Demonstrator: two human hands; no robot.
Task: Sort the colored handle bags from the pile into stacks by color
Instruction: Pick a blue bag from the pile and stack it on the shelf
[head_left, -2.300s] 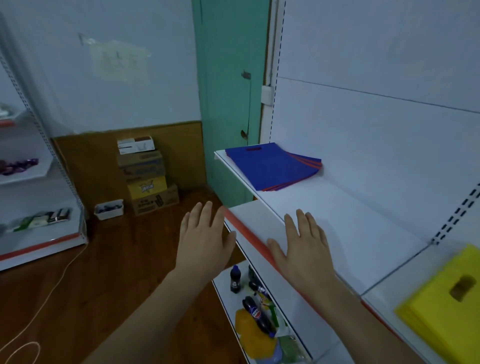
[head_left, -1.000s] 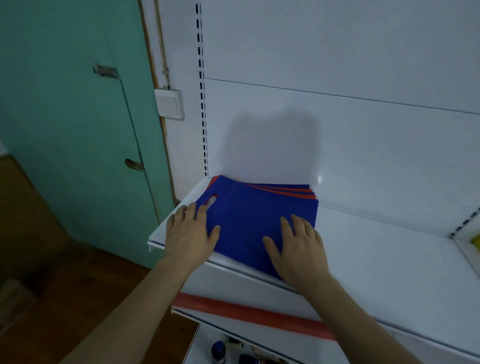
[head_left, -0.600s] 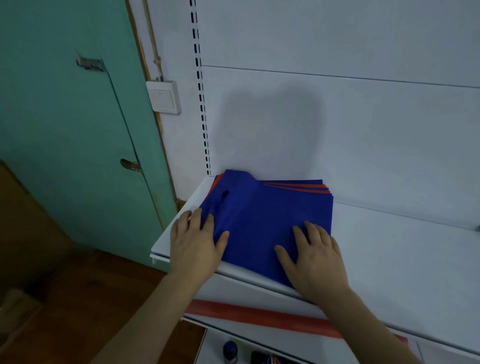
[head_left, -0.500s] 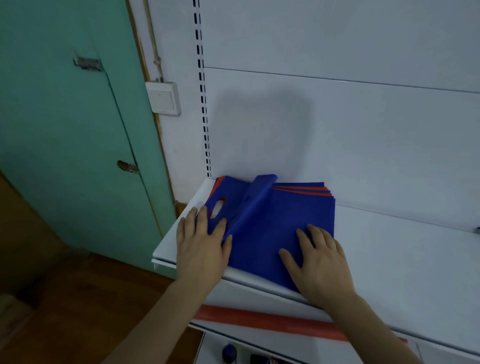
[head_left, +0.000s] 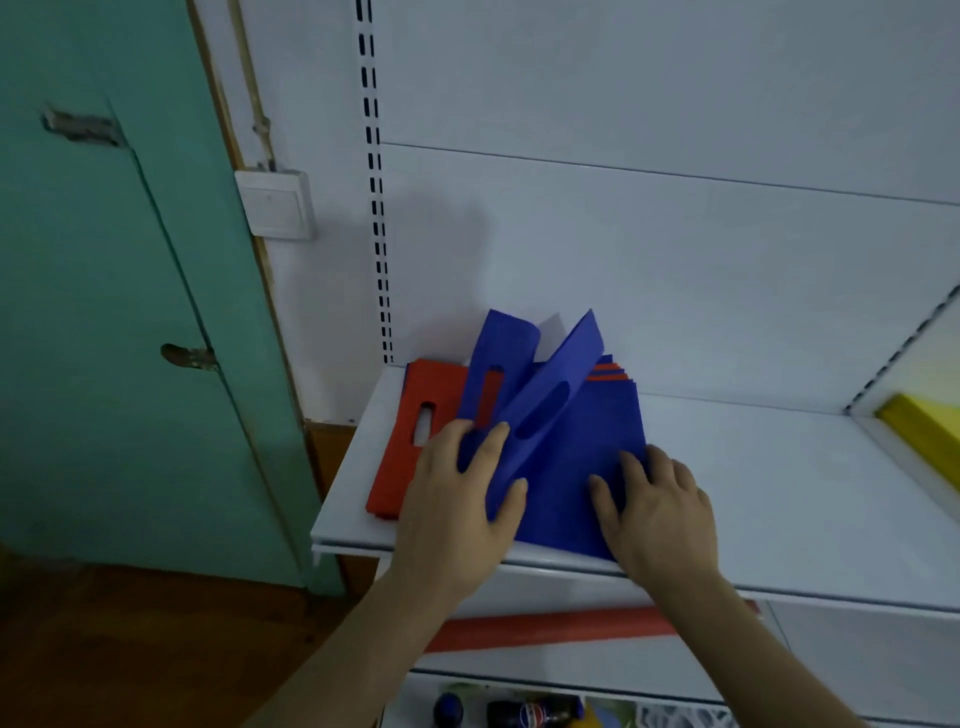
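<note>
Lower shelf: Pepsi-logo bottle (head_left: 535, 714). On the white shelf (head_left: 779, 499), left hand (head_left: 460, 499) pinches two lifted blue bags (head_left: 540, 410) – right hand (head_left: 657, 512) lies flat on the blue stack (head_left: 587, 467). Red bag (head_left: 415, 431) uncovered left; yellow bags (head_left: 922, 434) far right.

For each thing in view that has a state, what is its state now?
blue bags: two lifted at their handle ends, the rest flat
red bag: flat, uncovered at the handle end
left hand: holds up the lifted blue bags
right hand: presses flat on the pile
green door: closed
</note>
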